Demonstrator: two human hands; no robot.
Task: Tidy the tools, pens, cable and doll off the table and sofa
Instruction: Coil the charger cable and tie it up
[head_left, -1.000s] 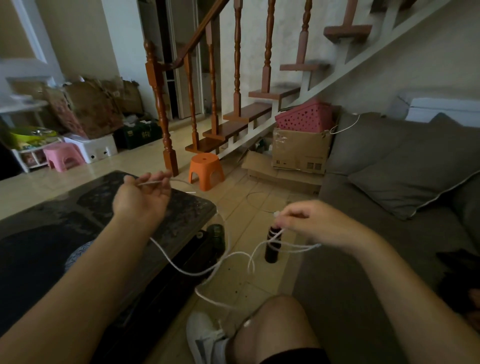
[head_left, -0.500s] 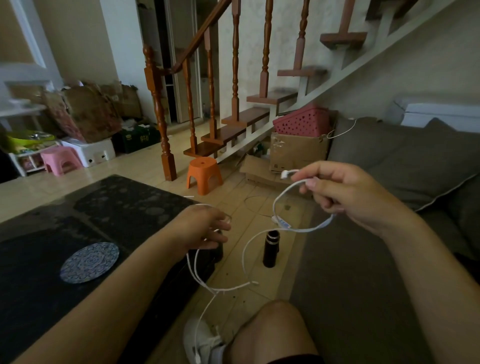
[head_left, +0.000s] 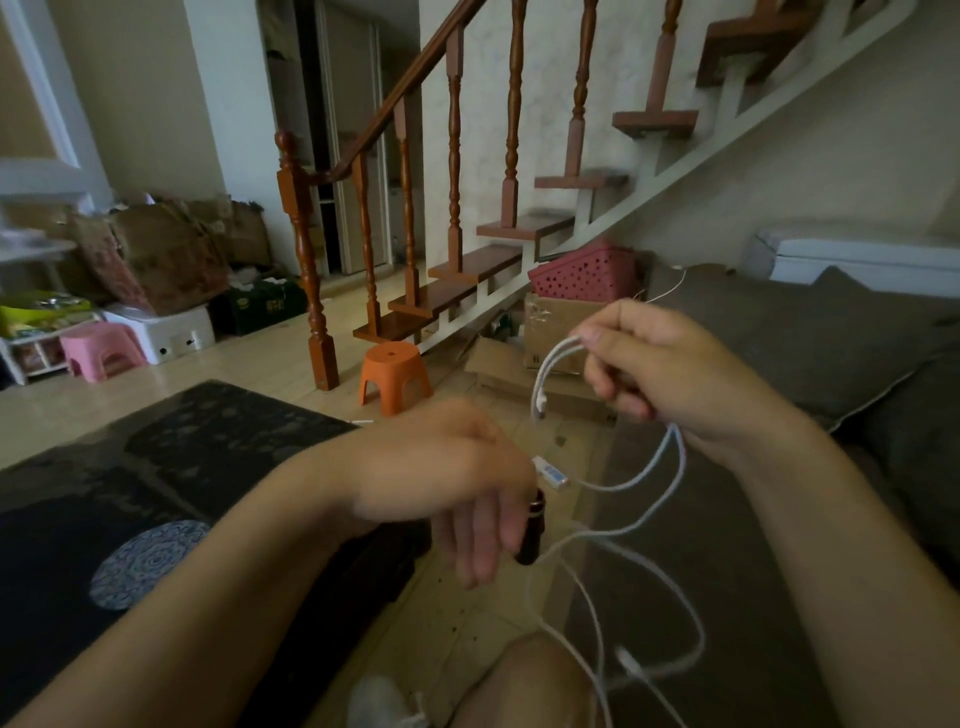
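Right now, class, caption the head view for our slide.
Right hand pinches a looped white cable; blurred left hand hovers beside its dangling strands.

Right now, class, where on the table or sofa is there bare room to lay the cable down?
Free: the dark table between its far edge and the round coaster; the sofa seat beneath the hanging cable. Crowded: the floor, with bottle, orange stool and boxes.

No text can be read. The dark green crate (head_left: 265, 306) carries yellowish printing, the cardboard box (head_left: 558, 332) under the pink basket (head_left: 584, 273) has dark printed marks, and the plug (head_left: 551, 472) of the white cable (head_left: 615, 488) shows blue marks. All are too blurred to read.
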